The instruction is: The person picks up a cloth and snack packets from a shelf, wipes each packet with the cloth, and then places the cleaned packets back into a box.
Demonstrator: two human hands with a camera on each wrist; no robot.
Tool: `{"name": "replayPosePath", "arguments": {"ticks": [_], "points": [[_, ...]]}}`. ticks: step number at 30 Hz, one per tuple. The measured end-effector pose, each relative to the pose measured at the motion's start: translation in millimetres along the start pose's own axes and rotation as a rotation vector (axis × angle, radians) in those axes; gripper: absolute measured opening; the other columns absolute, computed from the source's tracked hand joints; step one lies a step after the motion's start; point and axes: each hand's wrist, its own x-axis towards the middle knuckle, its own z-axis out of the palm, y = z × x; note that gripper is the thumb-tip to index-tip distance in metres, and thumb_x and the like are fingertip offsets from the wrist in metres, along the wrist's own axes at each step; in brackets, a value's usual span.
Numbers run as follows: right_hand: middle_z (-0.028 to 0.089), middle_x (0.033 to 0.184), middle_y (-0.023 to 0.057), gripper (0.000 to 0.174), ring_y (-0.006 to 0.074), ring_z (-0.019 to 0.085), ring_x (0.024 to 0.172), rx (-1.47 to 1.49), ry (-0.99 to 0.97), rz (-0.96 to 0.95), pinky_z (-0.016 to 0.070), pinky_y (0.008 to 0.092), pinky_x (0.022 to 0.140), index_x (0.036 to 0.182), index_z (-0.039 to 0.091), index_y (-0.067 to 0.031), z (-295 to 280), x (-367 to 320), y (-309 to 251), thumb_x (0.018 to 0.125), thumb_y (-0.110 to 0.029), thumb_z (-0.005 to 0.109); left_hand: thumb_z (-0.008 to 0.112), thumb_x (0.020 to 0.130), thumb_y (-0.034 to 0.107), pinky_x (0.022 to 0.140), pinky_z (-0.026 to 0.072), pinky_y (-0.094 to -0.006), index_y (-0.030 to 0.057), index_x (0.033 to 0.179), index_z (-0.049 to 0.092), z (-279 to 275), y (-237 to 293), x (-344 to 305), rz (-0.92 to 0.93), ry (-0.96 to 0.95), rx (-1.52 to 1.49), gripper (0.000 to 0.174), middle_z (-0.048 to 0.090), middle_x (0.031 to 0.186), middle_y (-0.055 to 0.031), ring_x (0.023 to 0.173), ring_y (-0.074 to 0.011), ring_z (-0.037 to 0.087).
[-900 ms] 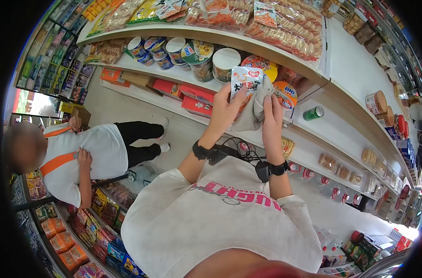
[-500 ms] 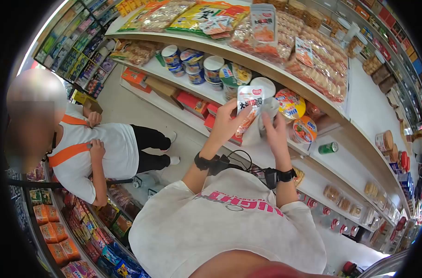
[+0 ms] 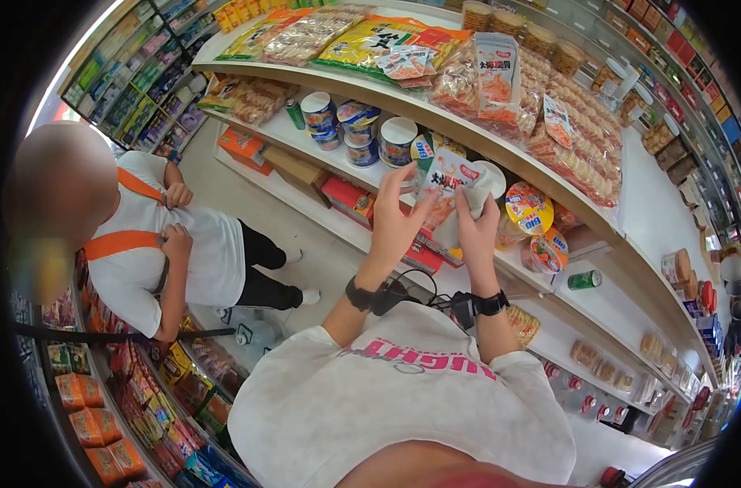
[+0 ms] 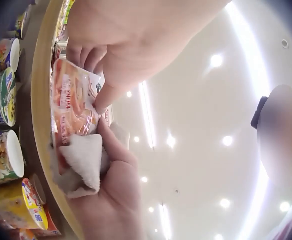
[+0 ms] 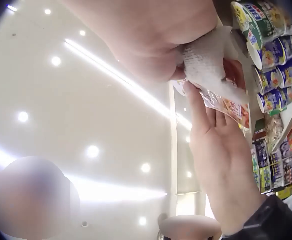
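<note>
A white and orange snack packet (image 3: 447, 183) is held up in front of the shelves, between both hands. My left hand (image 3: 393, 221) pinches its left side, thumb on the printed front and fingers behind, as the left wrist view shows. On the right, a light grey cloth (image 4: 86, 157) lies folded over part of the packet. My right hand (image 3: 478, 232) grips this cloth against the packet, its thumb pointing up along the front. In the right wrist view the cloth (image 5: 205, 59) bunches under the right palm and covers part of the packet.
Cup noodles (image 3: 399, 140) line the shelf behind the hands. A similar packet (image 3: 498, 77) stands on bagged snacks on the upper shelf. A green can (image 3: 584, 280) lies to the right. Another person (image 3: 191, 244) stands at the left, near racks of snacks.
The head view has shifted, so the shelves sit lower and further right. The packet has tilted to the right, and the left fingers have spread a little from its edge.
</note>
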Motion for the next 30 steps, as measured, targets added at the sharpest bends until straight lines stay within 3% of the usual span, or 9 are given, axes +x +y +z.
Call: {"name": "replayPosePath", "arguments": {"ticks": [4, 5, 9, 11, 14, 16, 20, 27, 30], "points": [[0.073, 0.101, 0.0074, 0.028, 0.0131, 0.064, 0.090, 0.085, 0.016, -0.117, 0.0526, 0.0317, 0.082, 0.117, 0.065, 0.0041, 24, -6, -27, 0.100, -0.018, 0.070, 0.061, 0.107, 0.031, 0.110, 0.0447, -0.0353, -0.0027, 0.154, 0.039, 11, 8, -2, -0.192, -0.095, -0.551, 0.062, 0.047, 0.154, -0.0140, 0.136, -0.0210, 0.051], [0.070, 0.122, 0.0150, 0.039, 0.0217, 0.066, 0.109, 0.095, -0.128, 0.132, 0.0516, 0.0360, 0.096, 0.131, 0.060, 0.0039, 23, -14, -40, 0.097, -0.012, 0.068, 0.041, 0.112, 0.050, 0.114, 0.0403, -0.0359, 0.0008, 0.160, 0.032, 11, 10, -2, -0.249, -0.116, -0.691, 0.069, 0.047, 0.155, -0.0133, 0.137, -0.0213, 0.050], [0.052, 0.150, 0.0213, 0.061, 0.0318, 0.050, 0.141, -0.184, -0.305, -0.434, 0.0394, 0.0410, 0.116, 0.149, 0.046, 0.0022, 44, -30, -48, 0.091, -0.005, 0.064, 0.026, 0.111, 0.059, 0.116, 0.0384, -0.0353, 0.0012, 0.157, 0.037, -6, 22, 4, -0.429, -0.114, -1.031, 0.074, 0.051, 0.152, -0.0151, 0.137, -0.0214, 0.051], [0.044, 0.158, 0.0220, 0.069, 0.0346, 0.040, 0.150, -0.338, -0.417, -0.481, 0.0328, 0.0421, 0.122, 0.154, 0.040, 0.0015, 41, -33, -59, 0.089, -0.004, 0.063, 0.029, 0.112, 0.056, 0.115, 0.0400, -0.0377, -0.0010, 0.154, 0.039, -18, 15, 12, -0.434, -0.143, -1.146, 0.072, 0.055, 0.148, -0.0168, 0.135, -0.0234, 0.054], [0.049, 0.154, 0.0195, 0.062, 0.0301, 0.048, 0.143, -0.194, -0.398, -0.392, 0.0367, 0.0385, 0.118, 0.153, 0.042, 0.0018, 32, -25, -23, 0.095, -0.010, 0.061, 0.040, 0.113, 0.043, 0.108, 0.0483, -0.0416, -0.0038, 0.145, 0.047, -23, 3, 19, -0.405, 0.036, -1.222, 0.057, 0.062, 0.140, -0.0186, 0.124, -0.0262, 0.063], [0.050, 0.153, 0.0158, 0.054, 0.0241, 0.051, 0.137, 0.035, -0.319, -0.062, 0.0397, 0.0352, 0.114, 0.152, 0.043, 0.0015, 23, -18, -7, 0.105, -0.021, 0.057, 0.046, 0.112, 0.037, 0.103, 0.0522, -0.0413, -0.0039, 0.141, 0.050, -36, -3, 22, -0.377, 0.102, -1.169, 0.050, 0.064, 0.137, -0.0170, 0.119, -0.0248, 0.067], [0.051, 0.150, 0.0120, 0.058, 0.0215, 0.054, 0.129, 0.207, 0.079, 0.212, 0.0425, 0.0335, 0.108, 0.149, 0.046, 0.0017, 4, -3, 23, 0.111, -0.042, 0.050, 0.060, 0.108, 0.024, 0.095, 0.0540, -0.0335, -0.0039, 0.133, 0.058, -54, -11, 15, -0.385, 0.250, -0.920, 0.037, 0.067, 0.128, -0.0101, 0.110, -0.0149, 0.067], [0.056, 0.144, 0.0100, 0.060, 0.0210, 0.061, 0.126, 0.513, 0.242, 0.266, 0.0540, 0.0395, 0.102, 0.149, 0.043, -0.0088, 3, 14, -13, 0.109, -0.052, 0.049, 0.061, 0.107, 0.017, 0.096, 0.0507, -0.0299, -0.0057, 0.134, 0.058, -55, -7, 8, -0.254, 0.428, -0.711, 0.035, 0.066, 0.129, -0.0095, 0.112, -0.0115, 0.064], [0.059, 0.142, 0.0117, 0.059, 0.0249, 0.064, 0.125, 0.634, 0.108, 0.382, 0.0578, 0.0426, 0.099, 0.148, 0.044, -0.0087, -7, 19, -3, 0.109, -0.053, 0.047, 0.061, 0.107, 0.017, 0.097, 0.0507, -0.0304, -0.0063, 0.135, 0.057, -65, -16, 9, -0.216, 0.478, -0.727, 0.036, 0.066, 0.130, -0.0105, 0.113, -0.0125, 0.064]]}}
